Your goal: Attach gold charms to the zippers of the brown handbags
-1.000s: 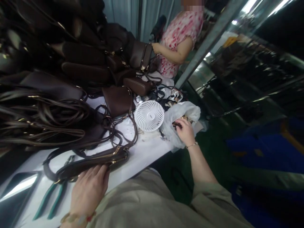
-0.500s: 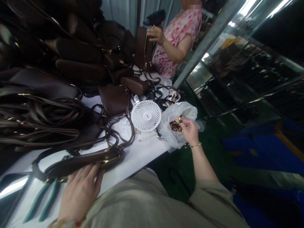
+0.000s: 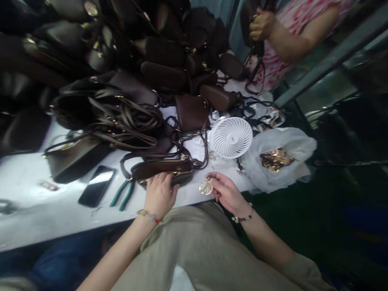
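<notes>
My left hand (image 3: 159, 193) rests with curled fingers on a dark brown handbag (image 3: 163, 169) lying at the near edge of the white table (image 3: 60, 210). Just right of the bag, my right hand (image 3: 226, 190) pinches a round gold metal charm (image 3: 205, 187). More gold charms (image 3: 275, 157) lie in a heap in an open white plastic bag (image 3: 281, 161) at the table's right end.
A small white fan (image 3: 231, 137) lies between the handbag and the plastic bag. Green-handled pliers (image 3: 123, 194) and a black phone (image 3: 97, 186) lie left of my left hand. Many brown handbags (image 3: 127, 89) are piled behind. Another person (image 3: 287, 32) at the far end holds a bag.
My right hand has left the plastic bag with a gold charm and come back beside the handbag. The view has swung left, showing the phone. The other person has lifted a bag higher.
</notes>
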